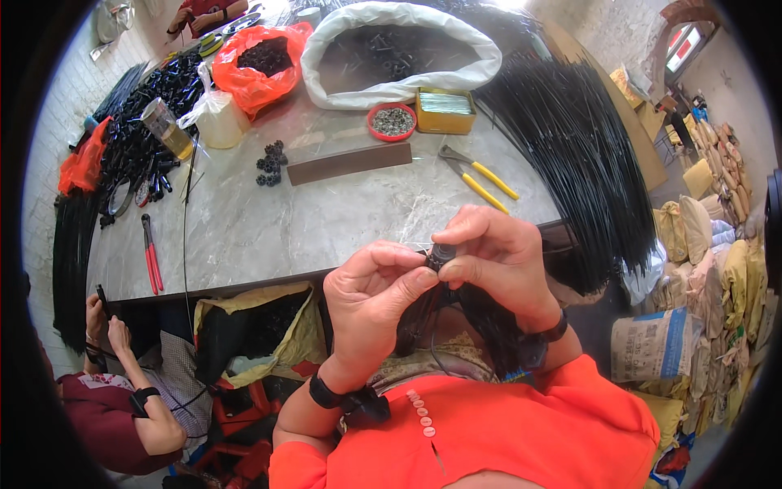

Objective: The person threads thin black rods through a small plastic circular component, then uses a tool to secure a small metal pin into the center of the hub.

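Note:
Close to my body, just over the table's near edge, a small black ribbed plastic piece (442, 255) is pinched between my two hands. My right hand (511, 262) has thumb and forefinger closed on its right side and top. The fingertips of my left hand (358, 295) press together at its left side and partly cover it. Something thin and pale by the left fingertips is too small to name. Beyond my hands lie yellow-handled cutting pliers (487, 181), a brown flat bar (350, 165) and a cluster of small black knobbed parts (271, 164).
A red bowl (371, 122) of small metal bits stands beside a yellow box (446, 124) of thin pale pins. Long black rods (562, 147) cover the right side. A white sack (326, 98) and red bag (244, 94) stand behind. At left, a co-worker's hands (119, 332) hold something dark.

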`<state>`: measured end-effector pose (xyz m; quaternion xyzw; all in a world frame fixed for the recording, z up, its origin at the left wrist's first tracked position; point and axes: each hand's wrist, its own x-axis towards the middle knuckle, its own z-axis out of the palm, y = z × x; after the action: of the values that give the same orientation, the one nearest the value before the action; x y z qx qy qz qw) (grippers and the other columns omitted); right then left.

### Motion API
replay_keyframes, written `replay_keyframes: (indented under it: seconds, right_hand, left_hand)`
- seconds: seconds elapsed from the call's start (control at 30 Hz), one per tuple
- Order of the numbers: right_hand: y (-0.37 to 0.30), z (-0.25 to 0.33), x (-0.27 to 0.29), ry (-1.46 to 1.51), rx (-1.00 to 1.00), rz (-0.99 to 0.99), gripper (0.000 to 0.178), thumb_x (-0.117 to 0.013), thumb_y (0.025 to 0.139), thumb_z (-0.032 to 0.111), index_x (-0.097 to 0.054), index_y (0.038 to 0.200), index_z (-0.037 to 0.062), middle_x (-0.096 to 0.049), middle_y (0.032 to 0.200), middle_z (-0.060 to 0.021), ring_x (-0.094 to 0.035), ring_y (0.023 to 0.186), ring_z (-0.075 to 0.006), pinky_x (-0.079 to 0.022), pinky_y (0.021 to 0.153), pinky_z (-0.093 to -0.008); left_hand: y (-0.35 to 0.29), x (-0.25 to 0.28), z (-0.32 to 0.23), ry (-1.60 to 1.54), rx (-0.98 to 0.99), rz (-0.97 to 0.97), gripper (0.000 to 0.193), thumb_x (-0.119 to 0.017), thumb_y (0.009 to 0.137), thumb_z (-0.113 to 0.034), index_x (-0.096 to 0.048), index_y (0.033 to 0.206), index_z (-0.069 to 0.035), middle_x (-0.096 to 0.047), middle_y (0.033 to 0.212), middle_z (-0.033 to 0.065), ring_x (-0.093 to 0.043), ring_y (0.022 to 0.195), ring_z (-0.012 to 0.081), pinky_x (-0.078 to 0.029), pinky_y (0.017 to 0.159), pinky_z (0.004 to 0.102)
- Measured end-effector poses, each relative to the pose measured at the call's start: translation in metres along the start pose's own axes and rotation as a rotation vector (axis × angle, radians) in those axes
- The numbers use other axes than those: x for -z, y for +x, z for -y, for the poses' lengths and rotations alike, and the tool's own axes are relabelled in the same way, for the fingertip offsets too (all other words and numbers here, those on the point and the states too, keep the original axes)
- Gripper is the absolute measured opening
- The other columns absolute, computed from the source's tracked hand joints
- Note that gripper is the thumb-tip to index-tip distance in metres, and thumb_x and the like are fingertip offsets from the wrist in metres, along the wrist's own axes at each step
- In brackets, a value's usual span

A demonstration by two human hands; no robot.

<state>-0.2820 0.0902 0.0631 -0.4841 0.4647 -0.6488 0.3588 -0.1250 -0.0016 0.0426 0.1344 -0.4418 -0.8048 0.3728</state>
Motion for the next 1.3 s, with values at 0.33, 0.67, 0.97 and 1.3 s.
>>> replay_keyframes:
  seconds: [0.33, 0.67, 0.97, 1.3]
  right_hand:
    - [0.002, 0.001, 0.0, -0.051, 0.009, 0.04, 0.026, -0.07, 0.087, -0.006, -0.065, 0.112, -0.0028, -0.06, 0.1, -0.0066, -0.06, 0.081, -0.0077, -0.05, 0.065, -0.0211]
    - [0.0, 0.002, -0.001, -0.187, 0.057, 0.008, 0.029, -0.071, 0.088, -0.004, -0.063, 0.116, -0.0024, -0.061, 0.101, -0.0046, -0.06, 0.087, -0.0078, -0.051, 0.073, -0.0226]
    - [-0.006, -0.005, -0.007, -0.057, 0.036, -0.079, 0.03, -0.072, 0.086, -0.006, -0.063, 0.115, -0.0043, -0.064, 0.105, -0.0087, -0.065, 0.093, -0.0117, -0.054, 0.08, -0.0235]
    - [-0.006, -0.012, -0.008, -0.064, 0.123, -0.042, 0.03, -0.072, 0.085, -0.006, -0.065, 0.114, -0.0023, -0.064, 0.102, -0.0093, -0.064, 0.088, -0.012, -0.054, 0.074, -0.0246]
  left_hand:
    - [0.009, 0.009, 0.011, -0.147, 0.057, 0.053, 0.016, -0.069, 0.084, 0.012, -0.065, 0.097, 0.004, -0.066, 0.098, 0.0083, -0.066, 0.091, 0.0147, -0.054, 0.084, 0.0274]
    - [0.016, 0.015, 0.005, -0.254, 0.215, 0.083, 0.015, -0.072, 0.083, 0.009, -0.068, 0.095, 0.001, -0.065, 0.1, 0.0075, -0.064, 0.093, 0.0151, -0.052, 0.084, 0.0262]
    - [0.015, 0.013, 0.004, -0.231, 0.203, 0.078, 0.018, -0.073, 0.085, 0.005, -0.064, 0.1, -0.001, -0.066, 0.101, 0.0064, -0.062, 0.094, 0.0137, -0.051, 0.086, 0.0276]
    - [0.014, 0.012, 0.009, -0.346, 0.241, 0.109, 0.018, -0.072, 0.087, 0.0, -0.059, 0.099, -0.003, -0.066, 0.1, 0.006, -0.063, 0.092, 0.0142, -0.051, 0.085, 0.0286]
